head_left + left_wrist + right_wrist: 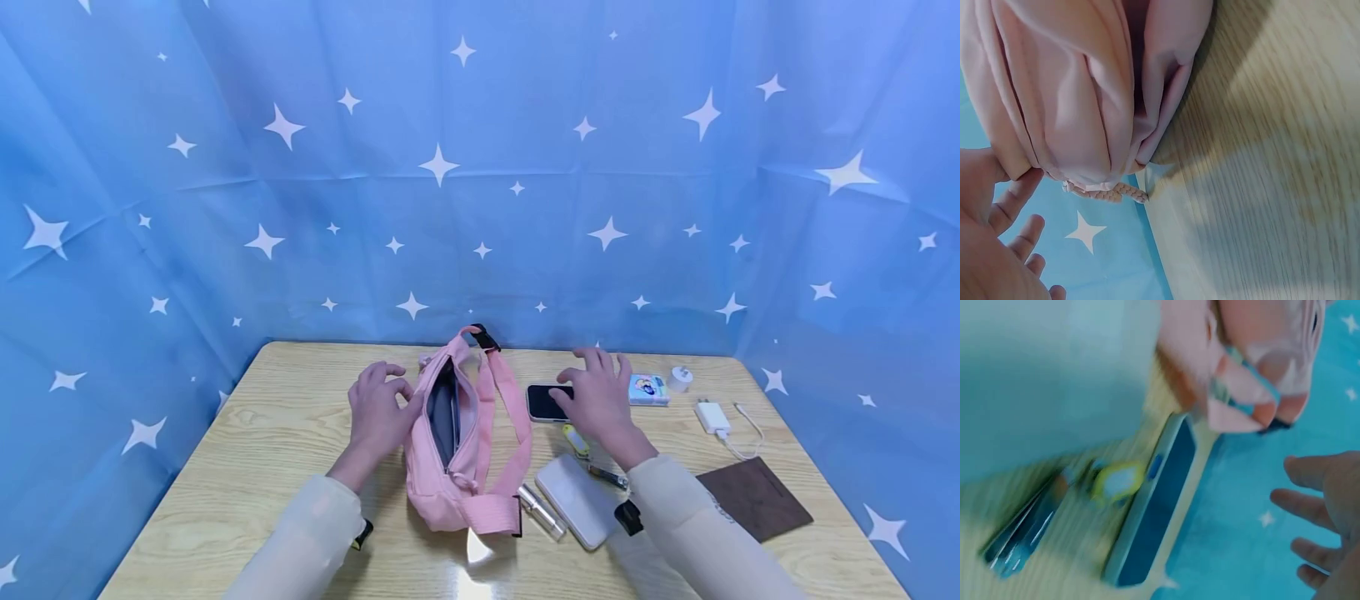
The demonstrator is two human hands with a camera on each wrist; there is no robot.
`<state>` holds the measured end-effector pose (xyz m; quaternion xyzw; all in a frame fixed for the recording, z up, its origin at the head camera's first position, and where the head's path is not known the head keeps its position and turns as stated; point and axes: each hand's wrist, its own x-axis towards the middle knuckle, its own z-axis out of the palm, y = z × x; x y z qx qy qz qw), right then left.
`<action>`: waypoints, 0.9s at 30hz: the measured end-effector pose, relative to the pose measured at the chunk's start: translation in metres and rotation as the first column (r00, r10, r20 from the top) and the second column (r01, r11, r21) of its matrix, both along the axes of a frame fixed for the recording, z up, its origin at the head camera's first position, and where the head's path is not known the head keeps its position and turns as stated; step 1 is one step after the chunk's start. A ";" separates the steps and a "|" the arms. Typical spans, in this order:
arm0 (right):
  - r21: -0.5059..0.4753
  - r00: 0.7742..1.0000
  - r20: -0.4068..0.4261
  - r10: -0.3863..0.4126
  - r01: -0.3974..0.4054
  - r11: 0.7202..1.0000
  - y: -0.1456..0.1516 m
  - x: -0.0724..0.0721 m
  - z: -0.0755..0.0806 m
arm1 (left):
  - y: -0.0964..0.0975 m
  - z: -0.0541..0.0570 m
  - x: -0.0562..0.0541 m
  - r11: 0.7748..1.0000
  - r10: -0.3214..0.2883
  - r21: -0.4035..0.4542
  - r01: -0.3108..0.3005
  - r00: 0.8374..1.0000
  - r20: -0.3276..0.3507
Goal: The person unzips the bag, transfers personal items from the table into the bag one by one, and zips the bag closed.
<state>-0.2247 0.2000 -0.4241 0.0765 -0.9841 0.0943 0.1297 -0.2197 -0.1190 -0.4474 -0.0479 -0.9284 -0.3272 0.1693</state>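
A pink waist bag [442, 492] stands on the table with its zipped mouth gaping, showing a dark grey lining [442, 417]. At its left side my left hand [381, 408] pinches the fabric between thumb and index finger; the left wrist view shows the pinched fold of the bag [1079, 100], the other fingers apart. My right hand [598, 396] hovers over a black-screened phone [546, 403], fingers spread and holding nothing. In the right wrist view the phone [1157, 506] lies below a yellow tag [1117, 480], near the nail clipper [1025, 525].
A silver tube [542, 512] and a pale flat slab [577, 500] lie right of the bag. Farther right are a blue patterned packet [648, 389], a round white plug [680, 379], a white charger [712, 416] with cable, and a brown flat piece [757, 498]. A starry blue curtain [525, 250] surrounds the table.
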 end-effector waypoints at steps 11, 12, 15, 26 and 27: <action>0.025 0.999 0.035 -0.005 0.005 1.000 0.040 0.013 -0.012 | -0.003 -0.004 0.000 1.000 -0.007 -0.002 0.007 0.999 -0.039; 0.029 0.999 0.035 -0.006 0.005 1.000 0.043 0.014 -0.012 | -0.003 -0.004 -0.001 1.000 -0.010 0.000 0.010 0.999 -0.040; 0.034 0.999 0.038 -0.004 0.003 0.999 0.051 0.016 -0.013 | -0.003 -0.004 -0.001 1.000 -0.015 0.006 0.015 0.999 -0.040; 0.035 0.998 0.050 0.024 -0.026 0.999 0.062 0.023 -0.035 | 0.000 -0.007 -0.002 1.000 -0.013 0.001 0.013 0.999 -0.042; 0.029 0.998 0.052 0.027 -0.029 0.999 0.063 0.024 -0.038 | 0.000 -0.007 -0.002 1.000 -0.013 0.003 0.013 0.999 -0.044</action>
